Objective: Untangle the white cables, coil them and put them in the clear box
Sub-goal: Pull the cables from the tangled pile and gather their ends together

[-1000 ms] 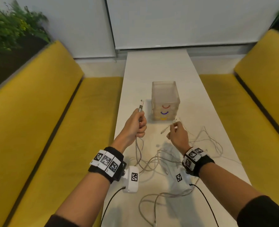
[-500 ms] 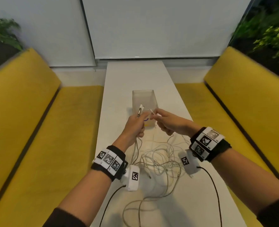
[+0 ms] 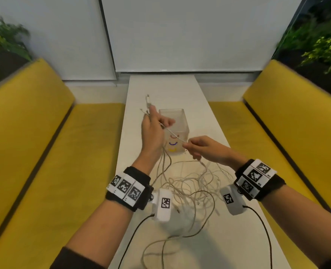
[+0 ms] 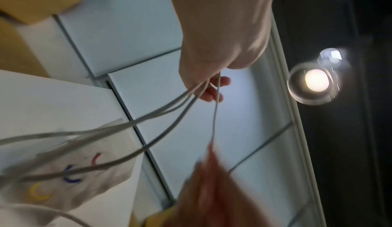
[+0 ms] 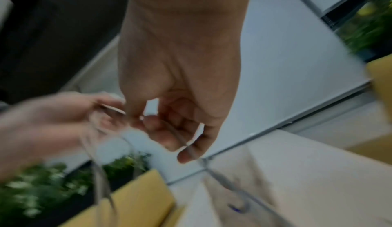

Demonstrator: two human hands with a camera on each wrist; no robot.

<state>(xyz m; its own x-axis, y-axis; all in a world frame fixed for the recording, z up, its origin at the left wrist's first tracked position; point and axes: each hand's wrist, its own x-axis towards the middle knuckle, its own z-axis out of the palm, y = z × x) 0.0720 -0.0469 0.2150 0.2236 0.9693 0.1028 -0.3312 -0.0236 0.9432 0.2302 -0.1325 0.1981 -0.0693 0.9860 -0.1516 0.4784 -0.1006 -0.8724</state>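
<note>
Raised at the left, the left hand (image 3: 153, 131) grips several white cables (image 3: 188, 188) in a bunch, their plug ends (image 3: 147, 102) poking up above its fingers. One strand runs taut from it across to the right hand (image 3: 204, 149), which pinches that strand between fingertips. Just beyond and between the hands stands the clear box (image 3: 173, 131), holding no cables that can be seen. Below the wrists, the rest of the cables lie in a loose snarl on the bench (image 3: 238, 239).

The likely risk: drawing the pinched strand further could cinch the snarl into a knot, or drag loops into the box and tip it. A loosened left grip would probably drop the gathered ends back into the heap.
</note>
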